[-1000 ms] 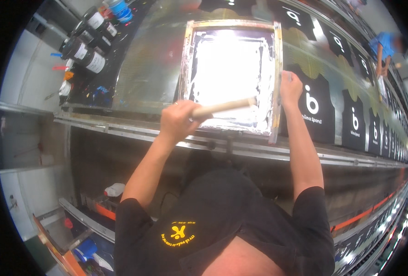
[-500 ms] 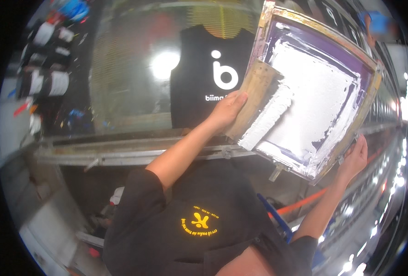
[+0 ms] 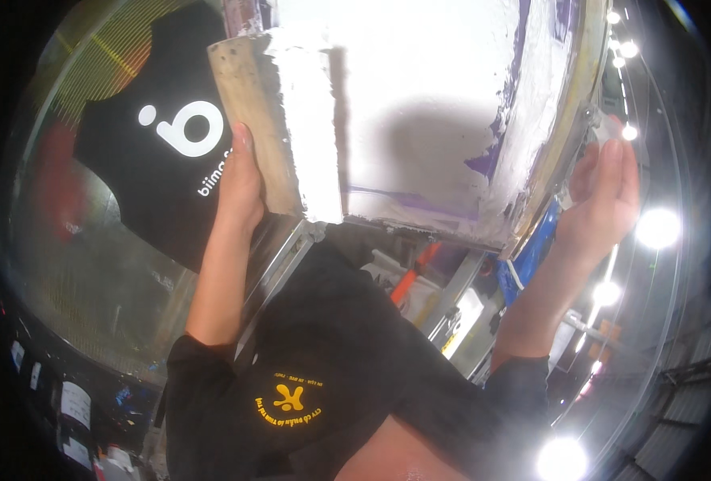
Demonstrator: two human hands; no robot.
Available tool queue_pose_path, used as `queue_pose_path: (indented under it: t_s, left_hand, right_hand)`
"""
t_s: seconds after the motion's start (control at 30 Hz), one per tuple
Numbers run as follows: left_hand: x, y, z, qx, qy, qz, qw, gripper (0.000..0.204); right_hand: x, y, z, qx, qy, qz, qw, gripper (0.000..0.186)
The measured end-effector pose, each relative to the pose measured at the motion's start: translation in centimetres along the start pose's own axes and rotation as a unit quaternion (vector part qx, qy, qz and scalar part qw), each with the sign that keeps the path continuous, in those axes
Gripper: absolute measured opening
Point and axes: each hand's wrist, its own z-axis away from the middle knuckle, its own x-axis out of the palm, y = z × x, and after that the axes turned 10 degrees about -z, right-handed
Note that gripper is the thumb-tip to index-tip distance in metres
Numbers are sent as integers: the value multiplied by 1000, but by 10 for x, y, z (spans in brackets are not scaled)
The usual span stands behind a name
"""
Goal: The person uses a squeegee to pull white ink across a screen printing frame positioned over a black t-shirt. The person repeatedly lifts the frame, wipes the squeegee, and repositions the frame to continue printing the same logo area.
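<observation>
My left hand [image 3: 240, 180] grips the wooden squeegee [image 3: 251, 112], whose blade edge is thickly coated in white ink and lies along the left side of the screen. The screen [image 3: 419, 64], purple mesh spread with white ink inside a worn frame, fills the upper middle of the view, lifted above the table. At its right edge my right hand [image 3: 600, 180] holds the frame with bent fingers. Left of the squeegee, a black garment piece [image 3: 131, 172] with a white printed logo lies flat on the table.
The glossy table [image 3: 99, 280] runs down the left, with ink containers [image 3: 75, 405] near the lower left edge. A metal rail [image 3: 279, 264] borders it. Below the screen show orange [image 3: 411, 276] and blue [image 3: 531, 248] items. Bright lamps [image 3: 657, 228] line the right.
The screen is raised off the table and carried rightward with both hands, uncovering the printed garment. The squeegee has turned upright along the frame's left side. The view has swung round to the right.
</observation>
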Motion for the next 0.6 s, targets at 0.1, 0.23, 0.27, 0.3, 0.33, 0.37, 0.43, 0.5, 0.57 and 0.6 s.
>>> queue_pose_path:
  t_s: [0.1,0.23,0.27,0.3,0.33,0.37,0.43,0.5,0.57,0.6]
  left_hand:
    - [-5,-12,-14,36,-15,-9,999,87]
    - [-8,-18,-24,32,-17,8,999,91]
    - [-8,-19,-24,29,-19,12,999,91]
    - [-8,-19,-23,29,-19,17,999,90]
    - [-9,-20,-22,30,-19,22,999,90]
    - [-10,-21,-20,33,-18,27,999,89]
    - [-7,-21,-16,36,-23,33,999,88]
    - [-6,-15,-8,34,-19,45,998,84]
    - [-8,-12,-1,43,-2,51,998,82]
    - [-8,-10,1,45,3,55,998,82]
  right_hand:
    - [10,-13,4,-16,4,19,1000,45]
    - [13,-21,4,-48,-37,17,998,49]
    - [13,-22,3,-57,-52,18,997,50]
    - [14,-24,2,-68,-68,18,995,50]
    - [14,-26,2,-74,-77,20,994,51]
    - [15,-28,2,-79,-87,23,993,52]
    - [13,-36,5,-87,-97,39,991,53]
    - [14,-39,9,-91,-109,49,989,53]
    - [25,-32,11,-121,-95,12,988,52]
    - [32,-32,9,-131,-89,11,987,51]
